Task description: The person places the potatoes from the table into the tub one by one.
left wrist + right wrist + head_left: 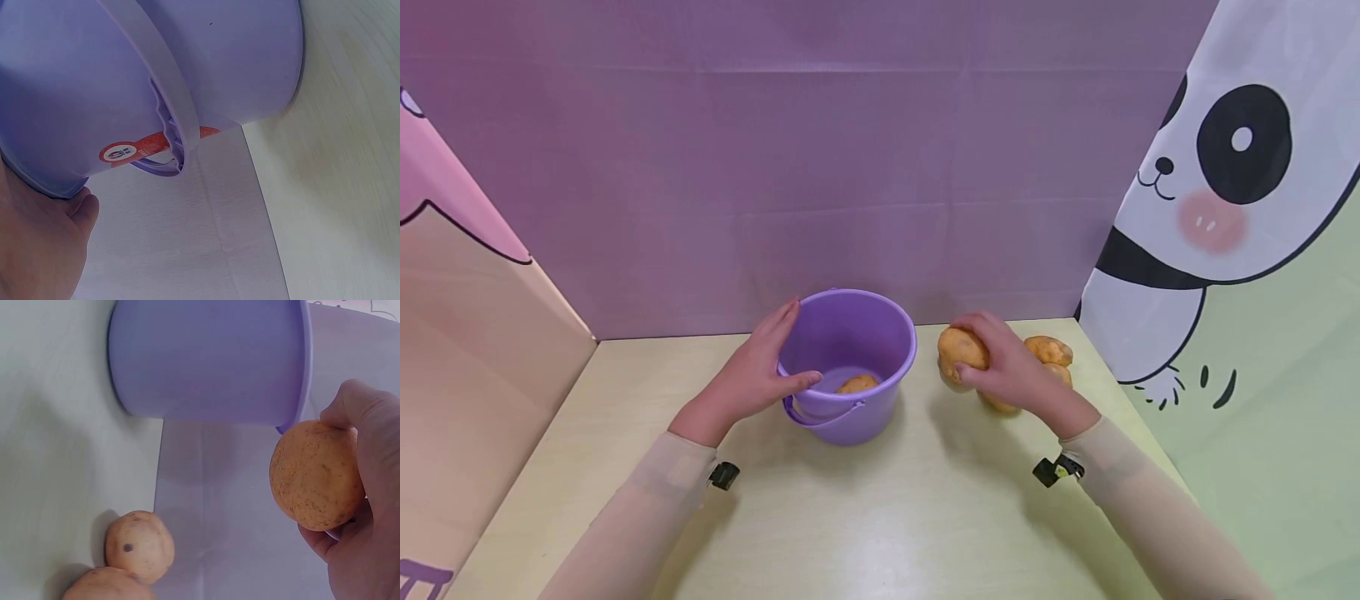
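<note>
Head view, purple bucket [850, 421], potato [857, 384] inside, left fingers [777, 322] spread alongside, right fingers [983, 322] pinching another [961, 350]

The purple plastic bucket [244, 56] runs sideways across the upper part of the left wrist view, its base to the right near the pale wood-grain tabletop [337, 187], while its curved handle [165, 62], with a scalloped inner edge, crosses in front of a red label [153, 144] bearing a white oval and a small emblem. At lower left the left hand [40, 244] holds the bucket's rim [50, 187], one finger visibly bent there, and below the bucket a pale lilac backdrop [181, 231] meets the tabletop along a slanting edge.
</note>
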Motion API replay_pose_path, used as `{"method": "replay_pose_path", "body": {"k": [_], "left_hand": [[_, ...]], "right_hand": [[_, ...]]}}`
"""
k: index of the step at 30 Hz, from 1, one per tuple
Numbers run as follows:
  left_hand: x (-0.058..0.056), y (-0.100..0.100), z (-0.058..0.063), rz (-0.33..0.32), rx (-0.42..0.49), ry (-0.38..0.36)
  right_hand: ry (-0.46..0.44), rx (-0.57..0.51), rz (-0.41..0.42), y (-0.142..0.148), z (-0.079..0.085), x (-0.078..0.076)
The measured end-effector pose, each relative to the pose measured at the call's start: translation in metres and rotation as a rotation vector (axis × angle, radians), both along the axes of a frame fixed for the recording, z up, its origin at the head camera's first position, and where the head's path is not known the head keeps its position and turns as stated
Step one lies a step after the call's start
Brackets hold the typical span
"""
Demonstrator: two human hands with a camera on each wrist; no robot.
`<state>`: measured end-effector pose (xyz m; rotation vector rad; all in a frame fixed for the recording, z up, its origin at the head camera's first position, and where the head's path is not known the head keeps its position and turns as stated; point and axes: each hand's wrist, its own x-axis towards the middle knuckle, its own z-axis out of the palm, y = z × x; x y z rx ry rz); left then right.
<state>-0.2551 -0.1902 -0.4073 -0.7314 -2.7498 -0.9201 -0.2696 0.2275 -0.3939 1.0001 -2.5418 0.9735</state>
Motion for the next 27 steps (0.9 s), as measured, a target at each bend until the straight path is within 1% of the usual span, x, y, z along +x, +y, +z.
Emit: {"method": "replay_pose_path", "body": {"k": [6, 17, 23, 27], "left_hand": [[0.0, -0.001, 0.0, 0.003, 0.001, 0.002], [0.0, 0.0, -0.001, 0.001, 0.007, 0.003], [0.0, 0.0, -0.001, -0.001, 0.006, 0.009], [0.0, 0.0, -0.001, 0.0, 0.008, 0.011]], "right_hand": [[-0.002, -0.011, 0.03, -0.004, 0.009, -0.004], [0.003, -0.017, 0.048, -0.009, 0.025, -0.009], [-0.014, -0.039, 0.055, -0.016, 0.035, -0.012], [-0.011, -0.029, 0.066, -0.022, 0.04, -0.016]]}}
